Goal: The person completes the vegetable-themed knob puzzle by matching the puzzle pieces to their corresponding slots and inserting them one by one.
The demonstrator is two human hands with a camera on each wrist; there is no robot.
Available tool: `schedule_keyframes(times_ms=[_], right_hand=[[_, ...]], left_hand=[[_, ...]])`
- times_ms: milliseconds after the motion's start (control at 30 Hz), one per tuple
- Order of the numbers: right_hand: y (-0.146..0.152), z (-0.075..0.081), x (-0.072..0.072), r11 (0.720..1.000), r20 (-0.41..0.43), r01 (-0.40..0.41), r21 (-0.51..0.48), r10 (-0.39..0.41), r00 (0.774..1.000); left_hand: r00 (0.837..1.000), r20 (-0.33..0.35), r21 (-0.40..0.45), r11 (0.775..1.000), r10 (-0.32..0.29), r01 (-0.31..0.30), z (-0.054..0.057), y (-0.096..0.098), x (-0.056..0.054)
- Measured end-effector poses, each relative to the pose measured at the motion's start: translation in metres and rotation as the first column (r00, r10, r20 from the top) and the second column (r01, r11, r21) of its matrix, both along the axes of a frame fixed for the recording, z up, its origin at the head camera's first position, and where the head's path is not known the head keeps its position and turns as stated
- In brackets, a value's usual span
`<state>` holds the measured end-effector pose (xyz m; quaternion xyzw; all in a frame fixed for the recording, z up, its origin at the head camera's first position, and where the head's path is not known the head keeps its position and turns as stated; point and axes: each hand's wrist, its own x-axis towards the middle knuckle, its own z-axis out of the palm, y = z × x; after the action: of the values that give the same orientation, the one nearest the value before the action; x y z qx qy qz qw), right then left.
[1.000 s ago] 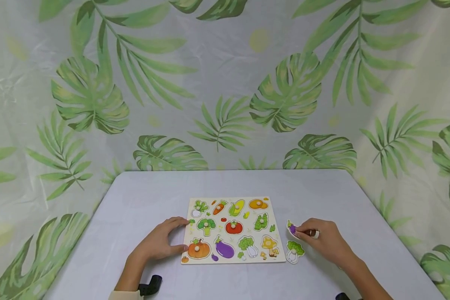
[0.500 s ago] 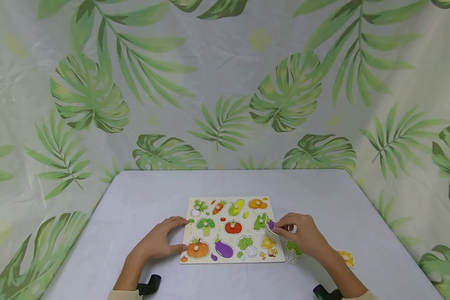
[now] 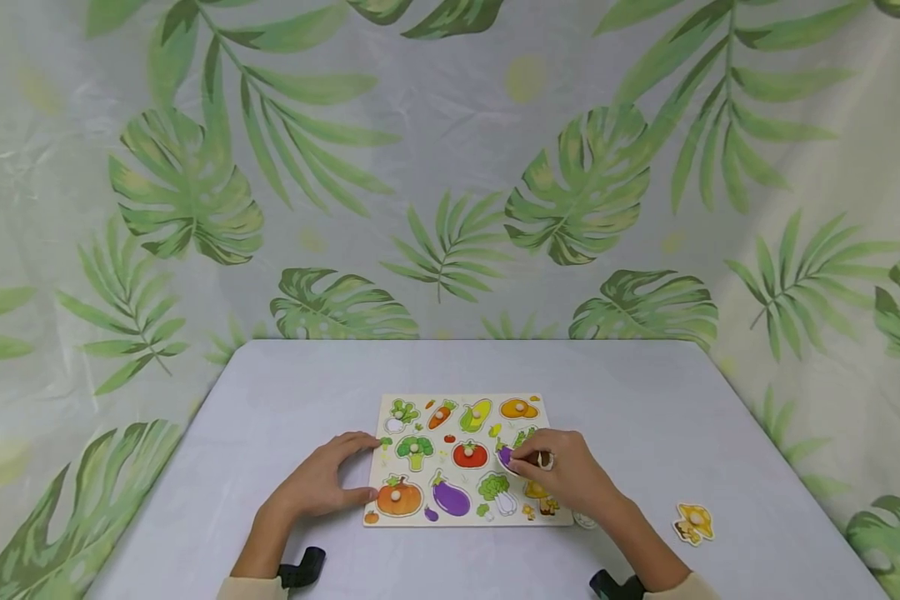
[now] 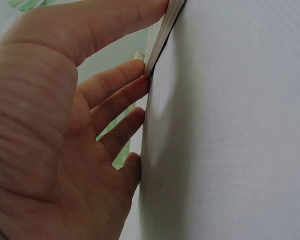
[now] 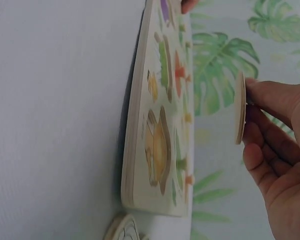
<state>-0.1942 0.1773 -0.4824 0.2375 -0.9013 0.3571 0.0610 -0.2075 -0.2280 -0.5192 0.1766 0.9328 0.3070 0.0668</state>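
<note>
My right hand (image 3: 570, 471) pinches an eggplant puzzle piece (image 3: 505, 456) and holds it over the right part of a wooden vegetable peg board (image 3: 465, 521). In the right wrist view, that piece (image 5: 240, 107) is seen edge-on between thumb and fingers, raised off the board (image 5: 132, 150). The eggplant recess (image 3: 450, 498) in the front row holds no knobbed piece. My left hand (image 3: 330, 475) rests at the board's left edge, thumb and fingers spread along it. From the left wrist, the fingers (image 4: 117, 82) reach out beside the board's edge (image 4: 162, 37).
A mushroom piece (image 3: 694, 522) lies on the white table (image 3: 307, 375) to the right. A leafy green piece (image 3: 584, 522) is mostly hidden behind my right hand. Knobbed pieces such as the tomato (image 3: 470, 455) and pumpkin (image 3: 399, 497) sit in the board.
My right hand has carried the eggplant piece leftward from the table right of the board to above the board, uncovering the mushroom piece. The left hand stays at the board's edge.
</note>
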Motion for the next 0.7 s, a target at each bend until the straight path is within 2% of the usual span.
schedule_keyframes(times_ms=[267, 700], right_hand=[[-0.019, 0.000, 0.002, 0.999, 0.003, -0.043, -0.027, 0.043, 0.999], [-0.051, -0.009, 0.001, 0.995, 0.025, -0.097, -0.037, 0.098, 0.995]], left_hand=[[1.000, -0.002, -0.005, 1.000, 0.000, 0.000, 0.000, 0.000, 0.000], [1.000, -0.016, 0.000, 1.000, -0.008, 0.008, -0.001, 0.000, 0.000]])
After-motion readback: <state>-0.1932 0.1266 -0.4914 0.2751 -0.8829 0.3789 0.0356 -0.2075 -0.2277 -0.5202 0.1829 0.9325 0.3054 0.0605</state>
